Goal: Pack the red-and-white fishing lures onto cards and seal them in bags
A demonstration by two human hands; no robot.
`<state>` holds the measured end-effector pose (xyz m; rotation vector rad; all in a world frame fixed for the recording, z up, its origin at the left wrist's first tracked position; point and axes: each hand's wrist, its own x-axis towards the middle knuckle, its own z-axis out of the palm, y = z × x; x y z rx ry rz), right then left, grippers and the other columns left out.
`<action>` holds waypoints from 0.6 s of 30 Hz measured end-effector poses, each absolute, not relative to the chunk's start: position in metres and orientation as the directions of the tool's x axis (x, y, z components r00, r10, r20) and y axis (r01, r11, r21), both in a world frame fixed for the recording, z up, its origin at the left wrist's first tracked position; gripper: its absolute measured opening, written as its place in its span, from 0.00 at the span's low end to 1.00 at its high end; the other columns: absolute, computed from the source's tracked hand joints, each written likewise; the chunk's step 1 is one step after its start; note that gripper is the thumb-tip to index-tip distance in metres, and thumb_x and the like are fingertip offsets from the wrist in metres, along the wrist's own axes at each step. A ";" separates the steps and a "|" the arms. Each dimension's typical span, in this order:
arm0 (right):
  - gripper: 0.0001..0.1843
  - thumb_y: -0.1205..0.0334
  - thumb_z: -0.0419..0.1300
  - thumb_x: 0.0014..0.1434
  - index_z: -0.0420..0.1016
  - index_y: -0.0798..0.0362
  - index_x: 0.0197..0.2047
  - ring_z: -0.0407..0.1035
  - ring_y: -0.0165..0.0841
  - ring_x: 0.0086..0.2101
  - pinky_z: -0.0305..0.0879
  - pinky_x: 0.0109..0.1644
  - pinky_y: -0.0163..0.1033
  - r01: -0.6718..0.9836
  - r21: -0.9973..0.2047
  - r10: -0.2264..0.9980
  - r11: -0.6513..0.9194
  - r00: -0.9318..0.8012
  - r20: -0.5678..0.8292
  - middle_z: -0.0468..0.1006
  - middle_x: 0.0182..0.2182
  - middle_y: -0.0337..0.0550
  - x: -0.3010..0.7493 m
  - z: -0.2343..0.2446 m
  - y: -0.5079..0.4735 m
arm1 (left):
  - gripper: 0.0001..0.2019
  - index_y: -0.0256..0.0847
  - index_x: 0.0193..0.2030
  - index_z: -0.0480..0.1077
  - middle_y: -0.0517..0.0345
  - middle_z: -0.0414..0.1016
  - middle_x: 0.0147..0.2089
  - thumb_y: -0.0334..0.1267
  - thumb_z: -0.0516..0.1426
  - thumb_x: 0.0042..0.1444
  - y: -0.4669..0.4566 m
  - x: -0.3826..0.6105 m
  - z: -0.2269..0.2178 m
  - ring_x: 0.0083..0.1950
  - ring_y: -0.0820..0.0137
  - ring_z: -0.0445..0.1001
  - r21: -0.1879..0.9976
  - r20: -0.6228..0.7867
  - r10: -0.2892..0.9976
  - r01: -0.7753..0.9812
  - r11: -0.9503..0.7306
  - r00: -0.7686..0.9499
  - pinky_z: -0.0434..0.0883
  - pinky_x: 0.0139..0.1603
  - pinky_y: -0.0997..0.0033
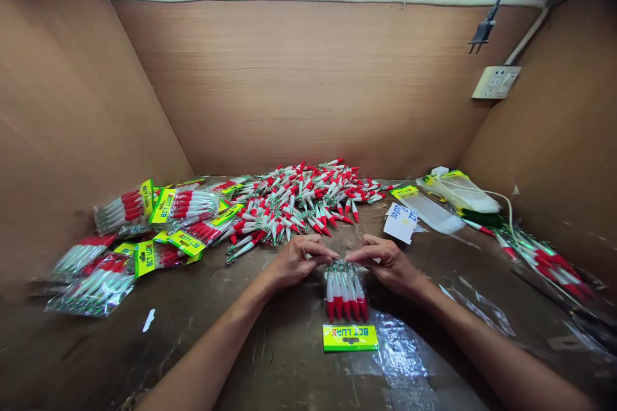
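Plywood bench (270, 359) | left hand (294, 263) and right hand (390, 266): each grip pinched on lure packet (346, 292) | loose lures (299, 199) behind

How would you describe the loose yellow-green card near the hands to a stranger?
Find the big heap of red-and-white plastic lures at the back of the brown table. Before it, the left hand and right hand hold a small clear bag of lures; the flat yellow-green printed card lies just nearer the person. Unlike the cards on the packed bags at left, it lies alone.
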<state>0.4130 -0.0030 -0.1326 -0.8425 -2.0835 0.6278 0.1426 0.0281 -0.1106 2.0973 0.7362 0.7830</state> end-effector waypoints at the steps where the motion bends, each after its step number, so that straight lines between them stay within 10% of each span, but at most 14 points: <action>1: 0.13 0.64 0.57 0.67 0.84 0.46 0.46 0.65 0.30 0.31 0.61 0.35 0.34 0.350 -0.679 0.749 0.646 -0.463 0.474 0.67 0.30 0.38 0.414 -0.134 -0.003 | 0.10 0.46 0.46 0.83 0.55 0.73 0.33 0.40 0.60 0.63 0.025 0.144 -0.110 0.34 0.70 0.69 0.778 0.307 0.702 0.255 -0.574 0.642 0.64 0.38 0.71; 9: 0.11 0.66 0.59 0.64 0.84 0.50 0.43 0.64 0.31 0.31 0.61 0.35 0.35 0.326 -0.761 0.825 0.560 -0.302 0.478 0.66 0.29 0.38 0.419 -0.133 -0.005 | 0.21 0.40 0.58 0.74 0.46 0.78 0.55 0.40 0.65 0.58 0.008 0.163 -0.124 0.49 0.61 0.79 0.976 0.183 0.764 -0.019 -0.219 0.619 0.74 0.49 0.65; 18: 0.19 0.71 0.54 0.66 0.84 0.43 0.48 0.68 0.32 0.36 0.64 0.40 0.36 0.294 -0.644 0.691 0.706 -0.486 0.536 0.70 0.35 0.42 0.425 -0.137 0.003 | 0.13 0.40 0.49 0.81 0.47 0.79 0.55 0.37 0.66 0.57 0.016 0.158 -0.135 0.55 0.59 0.78 0.935 0.281 0.780 0.026 -0.355 0.559 0.74 0.55 0.62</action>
